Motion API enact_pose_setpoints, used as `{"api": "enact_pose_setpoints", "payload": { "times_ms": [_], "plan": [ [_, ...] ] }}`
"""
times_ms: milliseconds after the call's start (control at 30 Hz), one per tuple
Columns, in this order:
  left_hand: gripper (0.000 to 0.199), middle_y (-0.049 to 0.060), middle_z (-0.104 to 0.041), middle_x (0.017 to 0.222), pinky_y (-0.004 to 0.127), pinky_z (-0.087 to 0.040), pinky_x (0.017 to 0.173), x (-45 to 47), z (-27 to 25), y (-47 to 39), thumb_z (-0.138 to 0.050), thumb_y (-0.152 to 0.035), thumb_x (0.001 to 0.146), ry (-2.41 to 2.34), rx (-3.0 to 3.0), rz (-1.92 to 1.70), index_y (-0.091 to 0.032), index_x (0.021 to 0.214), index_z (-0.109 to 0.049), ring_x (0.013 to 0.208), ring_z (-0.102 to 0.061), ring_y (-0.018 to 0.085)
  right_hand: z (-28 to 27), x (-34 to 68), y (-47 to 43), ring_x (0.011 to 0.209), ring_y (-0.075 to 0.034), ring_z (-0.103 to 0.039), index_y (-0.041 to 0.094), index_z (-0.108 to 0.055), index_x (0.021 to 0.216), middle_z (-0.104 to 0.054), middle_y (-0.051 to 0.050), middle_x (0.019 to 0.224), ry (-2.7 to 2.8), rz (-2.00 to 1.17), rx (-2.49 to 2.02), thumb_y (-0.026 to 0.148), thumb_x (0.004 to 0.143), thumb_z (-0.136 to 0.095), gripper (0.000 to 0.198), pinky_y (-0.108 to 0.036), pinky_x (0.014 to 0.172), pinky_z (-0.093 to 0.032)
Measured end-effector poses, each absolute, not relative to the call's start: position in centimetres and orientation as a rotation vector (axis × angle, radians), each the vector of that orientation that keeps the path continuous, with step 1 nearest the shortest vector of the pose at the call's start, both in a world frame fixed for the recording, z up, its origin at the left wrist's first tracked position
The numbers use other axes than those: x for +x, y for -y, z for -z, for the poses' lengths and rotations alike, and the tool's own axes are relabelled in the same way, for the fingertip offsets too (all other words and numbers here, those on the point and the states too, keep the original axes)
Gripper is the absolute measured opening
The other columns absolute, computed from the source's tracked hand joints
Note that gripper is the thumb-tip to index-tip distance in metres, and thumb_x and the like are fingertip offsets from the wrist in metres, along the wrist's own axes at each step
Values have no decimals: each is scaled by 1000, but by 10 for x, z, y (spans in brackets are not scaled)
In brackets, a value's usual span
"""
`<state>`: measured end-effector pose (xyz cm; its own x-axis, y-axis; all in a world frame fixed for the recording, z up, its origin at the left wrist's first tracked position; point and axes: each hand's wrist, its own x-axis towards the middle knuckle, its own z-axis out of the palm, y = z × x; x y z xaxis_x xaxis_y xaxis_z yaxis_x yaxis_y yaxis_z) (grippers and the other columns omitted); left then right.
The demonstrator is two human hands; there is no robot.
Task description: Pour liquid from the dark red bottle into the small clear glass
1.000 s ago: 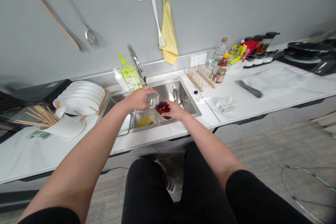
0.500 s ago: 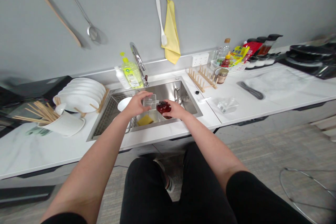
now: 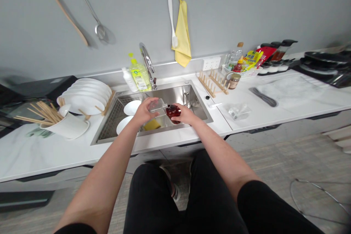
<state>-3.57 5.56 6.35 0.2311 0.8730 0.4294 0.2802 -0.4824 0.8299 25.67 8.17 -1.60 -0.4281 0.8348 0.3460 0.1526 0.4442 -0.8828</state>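
Observation:
My left hand (image 3: 146,111) grips a clear, see-through container (image 3: 157,107) over the sink (image 3: 210,118). Closed around a bottle of dark red liquid (image 3: 172,112) is my right hand (image 3: 185,113). The bottle lies tilted, its mouth pointing left at the container's opening, and the two meet or nearly meet. I cannot tell whether liquid is flowing. Below my hands a yellow sponge (image 3: 151,124) rests in the sink. White bowls (image 3: 132,107) sit at the sink's left side, partly behind my left hand and forearm.
Left of the sink stand racked white plates (image 3: 82,98) and a white holder (image 3: 68,127) of chopsticks. Behind it are a faucet (image 3: 148,62) and a yellow-green soap bottle (image 3: 140,76). To the right are a wooden rack (image 3: 212,83), a jar (image 3: 234,81) and a plastic bag (image 3: 238,111).
The view has shifted slightly. Both hands keep their holds; the clear container now looks tilted more, and the bottle's neck sits close to its opening.

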Motion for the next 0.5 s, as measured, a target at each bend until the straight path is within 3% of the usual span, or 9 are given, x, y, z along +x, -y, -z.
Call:
{"api": "enact_pose_setpoints", "payload": {
  "times_ms": [500],
  "plan": [
    [79,12,-68,133,59,-60,115,-39,-49,-50,-104,-32,65,-1068,1860,-1334,-24,138,-75,126,-73,34,17,256,-83,116,-30,-82,29,-68,149,-81,-7,134,1850,-1016,-858,34,74,-101,82,-50,111,-63]
  ]
}}
